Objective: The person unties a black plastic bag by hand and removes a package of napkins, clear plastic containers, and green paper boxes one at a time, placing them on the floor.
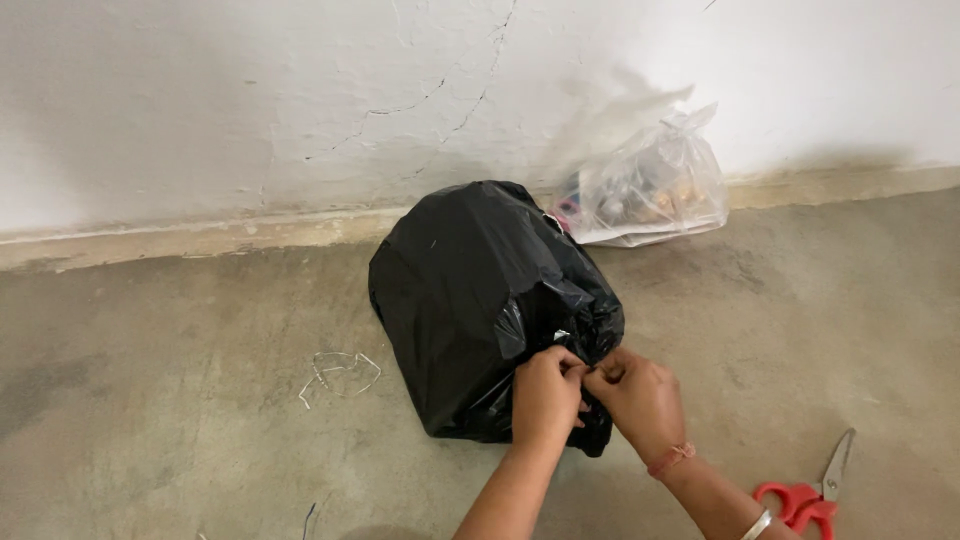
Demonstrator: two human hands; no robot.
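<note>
A full black plastic bag (470,290) lies on the concrete floor near the wall. My left hand (545,398) and my right hand (640,395) meet at the bag's near end, fingers pinched together on its gathered plastic. The fingertips touch each other there, and what they pinch is partly hidden. A red thread band and a silver bangle sit on my right wrist.
A clear plastic bag (655,185) with mixed items leans against the cracked white wall behind the black bag. Red-handled scissors (810,495) lie on the floor at the lower right. A thin loop of clear string or plastic (340,375) lies on the floor at left.
</note>
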